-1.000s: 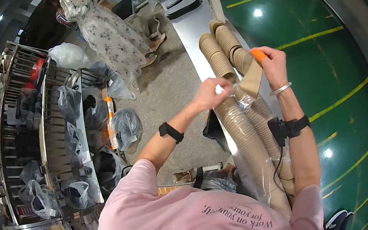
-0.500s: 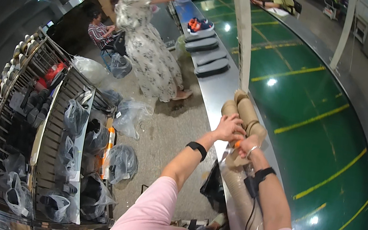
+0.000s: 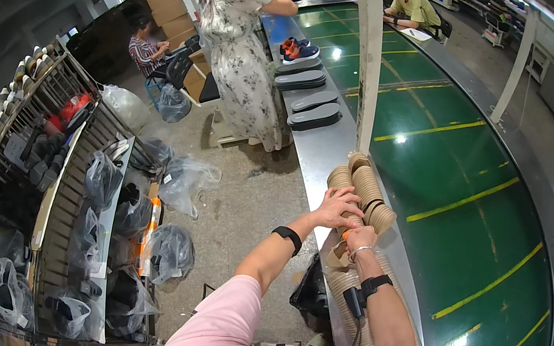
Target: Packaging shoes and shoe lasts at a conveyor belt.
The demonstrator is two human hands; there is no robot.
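Observation:
Tan, ribbed stacks of thin nested pieces [image 3: 374, 199] lie side by side on the metal ledge, reaching from beyond my hands back toward my body. My left hand [image 3: 337, 209] rests across the near end of the left stack, fingers spread and bent over it. Close beside it, my right hand [image 3: 361, 240] is closed around a small orange thing [image 3: 346, 235], mostly hidden by the fingers. Just under that hand a tan flap [image 3: 338, 256] sticks up from the nearer stack [image 3: 371, 330].
Grey shoe soles [image 3: 315, 115] and an orange-and-navy shoe [image 3: 298, 51] sit farther along the ledge [image 3: 325, 153]. A white post [image 3: 368, 63] rises beside the green table [image 3: 437, 186]. A person in a floral dress [image 3: 247, 71] stands at the ledge. Left is a rack [image 3: 75, 160] with bagged items.
The view has shifted slightly. Both hands stay at the same place on the stacks, the right one still around the orange thing. The person in the floral dress has moved closer to the ledge.

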